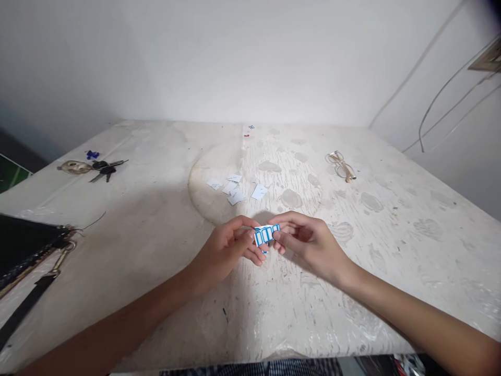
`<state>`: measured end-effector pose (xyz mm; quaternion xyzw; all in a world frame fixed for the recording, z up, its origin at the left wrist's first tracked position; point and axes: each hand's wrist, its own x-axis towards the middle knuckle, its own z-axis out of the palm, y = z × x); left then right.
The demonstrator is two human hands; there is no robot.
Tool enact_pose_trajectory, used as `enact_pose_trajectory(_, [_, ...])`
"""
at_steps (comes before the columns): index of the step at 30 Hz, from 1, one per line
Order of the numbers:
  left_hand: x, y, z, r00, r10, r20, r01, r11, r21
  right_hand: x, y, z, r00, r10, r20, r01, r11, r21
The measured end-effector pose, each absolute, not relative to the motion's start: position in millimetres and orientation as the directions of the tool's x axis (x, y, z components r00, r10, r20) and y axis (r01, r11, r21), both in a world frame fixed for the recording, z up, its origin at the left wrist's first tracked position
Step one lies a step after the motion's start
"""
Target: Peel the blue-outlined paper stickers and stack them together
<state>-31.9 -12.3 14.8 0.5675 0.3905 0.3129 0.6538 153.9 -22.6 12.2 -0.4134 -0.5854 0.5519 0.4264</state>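
Observation:
A small sheet of blue-bordered white label stickers is held up over the near middle of the table. My left hand pinches its left end between thumb and fingers. At the right end, my right hand grips it with thumb and fingertips. Another bit of blue and white shows just beneath the sheet, by the left fingertips; what it is I cannot tell. Beyond the hands lie several small white paper pieces with faint writing, one paper piece apart to the right.
Keys with a fob and a purple scrap lie at the left. A black bag with a strap sits at the near left. A coiled cable lies at the right. Tiny scraps are near the wall.

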Motion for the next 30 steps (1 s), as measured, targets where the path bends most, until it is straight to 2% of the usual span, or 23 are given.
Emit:
enact_pose_trajectory(3, [-32,-16,17,0.480,0.867,-0.131,0.094,0.097,0.991,153,-24,11,-0.271,0.963,0.011,0.061,0.029,-0.998])
enact_pose_trajectory(6, [-33,-18,18,0.469,0.878,-0.093,0.273,-0.044,0.961,152,-26,9,-0.293,0.956,-0.005,0.091,0.022,-0.996])
enact_pose_trajectory(11, [-37,-14,16,0.414,0.910,0.025,0.606,-0.296,0.739,151,-24,5,-0.317,0.945,0.083,0.207,0.154,-0.966])
enact_pose_trajectory(13, [-40,-11,16,0.410,0.911,0.039,0.652,-0.323,0.686,150,-23,2,-0.335,0.937,0.102,0.240,0.190,-0.952])
enact_pose_trajectory(17, [-42,-10,21,0.431,0.902,-0.022,0.708,-0.322,0.628,146,-23,-3,-0.382,0.920,0.091,0.268,0.204,-0.942])
enact_pose_trajectory(19, [-43,-11,23,0.444,0.895,-0.048,0.730,-0.331,0.597,146,-23,-3,-0.393,0.911,0.125,0.323,0.264,-0.909])
enact_pose_trajectory(24, [-42,-11,23,0.429,0.900,-0.073,0.790,-0.336,0.512,161,-18,15,-0.376,0.884,0.279,0.581,0.459,-0.671])
enact_pose_trajectory(26, [-43,-10,23,0.413,0.909,-0.054,0.817,-0.344,0.464,171,-15,26,-0.457,0.861,0.225,0.678,0.500,-0.539])
enact_pose_trajectory(28, [-44,-10,24,0.400,0.916,-0.024,0.832,-0.352,0.430,181,-13,33,-0.542,0.833,0.109,0.734,0.533,-0.421])
enact_pose_trajectory(30, [-44,-9,25,0.383,0.924,0.010,0.846,-0.355,0.399,187,-13,34,-0.555,0.832,0.019,0.779,0.527,-0.339])
